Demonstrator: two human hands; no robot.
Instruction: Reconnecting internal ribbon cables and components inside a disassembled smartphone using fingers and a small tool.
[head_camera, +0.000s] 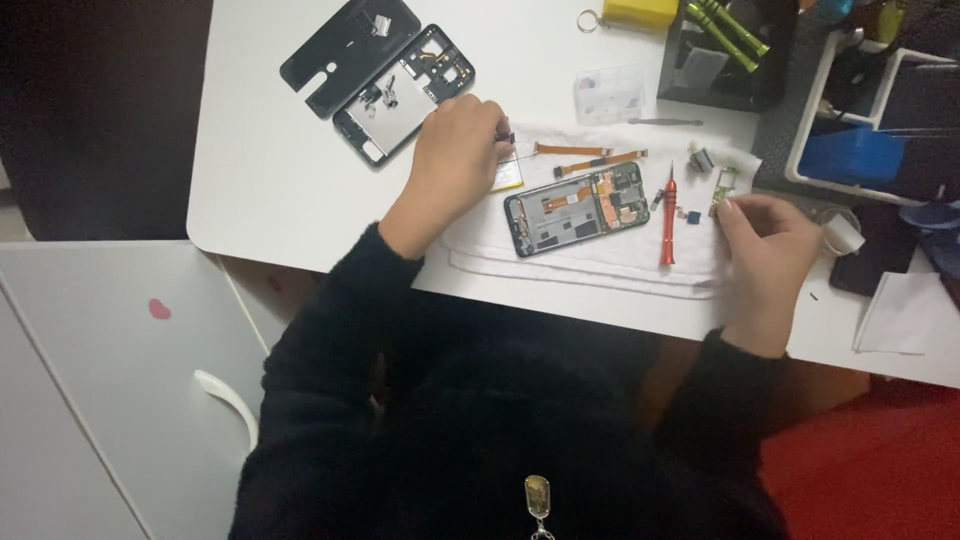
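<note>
Opened phone (577, 209) on white cloth (600, 262), long axis left-right, between hands

I see a fuzzy black sweater with long sleeves that run down to both wrists, leaving my left hand (455, 150) and right hand (768, 250) bare. A small gold-coloured pendant (537, 497) hangs at the chest.

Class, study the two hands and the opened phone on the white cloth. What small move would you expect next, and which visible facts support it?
Probably the left hand brings its thin tool over the opened phone. Its grip is closed on a small dark part with a fine tip at the phone's upper left corner. The right hand rests by a small green board, and the red screwdriver lies unused on the white cloth.
</note>
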